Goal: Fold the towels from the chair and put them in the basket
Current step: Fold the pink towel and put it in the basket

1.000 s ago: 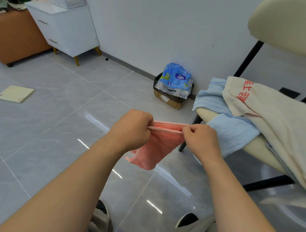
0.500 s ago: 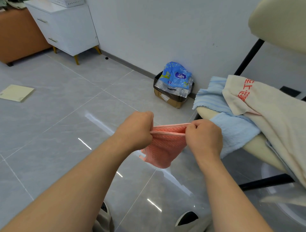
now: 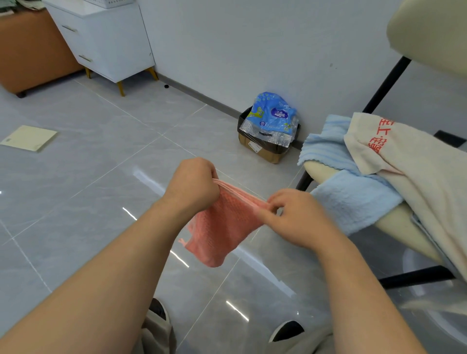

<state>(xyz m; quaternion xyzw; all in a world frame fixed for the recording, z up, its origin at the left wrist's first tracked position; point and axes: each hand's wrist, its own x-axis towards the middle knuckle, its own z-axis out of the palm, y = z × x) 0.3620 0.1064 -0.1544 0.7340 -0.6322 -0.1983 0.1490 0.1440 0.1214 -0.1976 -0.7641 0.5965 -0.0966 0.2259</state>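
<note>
- Left hand point(image 3: 194, 187): fingers curled tight round the far-left end of the pink towel's point(image 3: 225, 227) top edge. You can see a few layers stacked in that grip.
- Right hand point(image 3: 298, 217): pinching the other end of the same edge between thumb and fingertips. It's a bit blurry, so I can't say more than that.
- The pink towel hangs between the two hands in the air above the floor, just left of the chair point(image 3: 319, 170). It looks folded over at least once, but not into a neat packet yet.
- On the chair seat: a blue towel point(image 3: 353, 202) (maybe two, can't tell) with a cream towel point(image 3: 417, 182) draped over it, both unfolded.
- Basket: there's a white slotted thing point(image 3: 111, 3) on the cabinet point(image 3: 106, 43) far left that might be it, not sure.
- My read is we're early on. The first towel is mid-fold, nothing has visibly been binned, and the chair pile is all left to do.
</note>
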